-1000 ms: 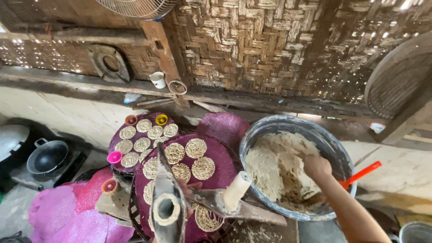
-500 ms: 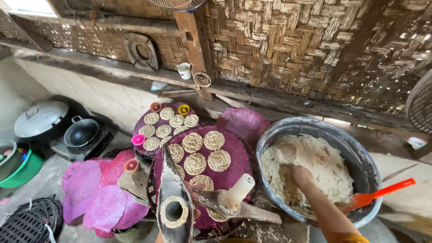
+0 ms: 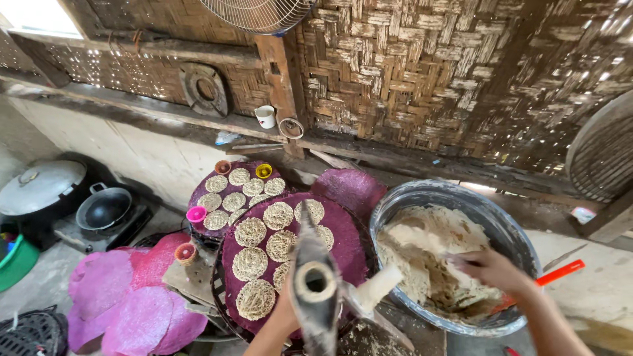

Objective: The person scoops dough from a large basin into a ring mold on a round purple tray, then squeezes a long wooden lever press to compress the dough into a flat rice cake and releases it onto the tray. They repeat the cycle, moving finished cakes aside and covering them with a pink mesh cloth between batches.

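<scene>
Pale, crumbly dough [image 3: 422, 254] fills the grey metal basin [image 3: 508, 231] at lower right, where the right hand [image 3: 491, 270], fingers curled together, presses into it.

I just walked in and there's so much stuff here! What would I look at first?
Probably the big purple round tray in the middle, covered with lacy noodle rounds. On the right stands a big metal basin of pale dough, with the right hand reaching into it. At the bottom, the left hand is at a tube-shaped press that points up at the camera.
</scene>
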Motion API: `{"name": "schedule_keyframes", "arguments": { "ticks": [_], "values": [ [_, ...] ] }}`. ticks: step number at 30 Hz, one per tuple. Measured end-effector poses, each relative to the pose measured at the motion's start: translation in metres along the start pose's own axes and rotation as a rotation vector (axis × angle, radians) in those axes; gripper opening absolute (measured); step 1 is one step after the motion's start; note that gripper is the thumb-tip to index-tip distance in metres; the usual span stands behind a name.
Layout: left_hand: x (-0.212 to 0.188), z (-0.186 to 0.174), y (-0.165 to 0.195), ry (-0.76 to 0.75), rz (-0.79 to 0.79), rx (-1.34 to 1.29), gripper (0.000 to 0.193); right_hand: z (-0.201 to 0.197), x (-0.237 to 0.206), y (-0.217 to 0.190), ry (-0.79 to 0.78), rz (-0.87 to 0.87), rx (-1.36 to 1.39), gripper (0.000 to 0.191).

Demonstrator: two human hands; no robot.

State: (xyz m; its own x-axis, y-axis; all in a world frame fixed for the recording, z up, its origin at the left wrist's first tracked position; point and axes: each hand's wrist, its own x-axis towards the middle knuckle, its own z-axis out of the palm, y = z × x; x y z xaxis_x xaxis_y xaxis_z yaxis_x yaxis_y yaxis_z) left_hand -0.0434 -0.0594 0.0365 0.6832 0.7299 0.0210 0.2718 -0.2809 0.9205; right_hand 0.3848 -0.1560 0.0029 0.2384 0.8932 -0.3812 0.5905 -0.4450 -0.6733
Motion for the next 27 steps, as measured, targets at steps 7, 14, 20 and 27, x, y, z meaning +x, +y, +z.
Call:
{"name": "schedule_keyframes", "arguments": {
  "ticks": [7, 14, 20, 27],
  "values": [
    [0.063, 0.064, 0.019, -0.046, -0.032, 0.08, 0.063, -0.087, -0.057, 0.027, -0.056, -0.063, 0.072, 0.04],
    [0.079, 0.082, 0.002, -0.05, 0.325, 0.345, 0.072, -0.093, -0.114, -0.075, 0.071, -0.415, -0.735, 0.041],
    [0.089, 0.094, -0.002, -0.055, 0.411, 0.563, 0.047, -0.042, -0.147, -0.16, 0.393, -0.674, -1.381, 0.049],
    [0.085, 0.081, -0.002, 0.123, 0.124, 0.237, 0.057, 0.024, -0.15, -0.132, 0.76, -1.272, -1.712, 0.038]
  ]
}}
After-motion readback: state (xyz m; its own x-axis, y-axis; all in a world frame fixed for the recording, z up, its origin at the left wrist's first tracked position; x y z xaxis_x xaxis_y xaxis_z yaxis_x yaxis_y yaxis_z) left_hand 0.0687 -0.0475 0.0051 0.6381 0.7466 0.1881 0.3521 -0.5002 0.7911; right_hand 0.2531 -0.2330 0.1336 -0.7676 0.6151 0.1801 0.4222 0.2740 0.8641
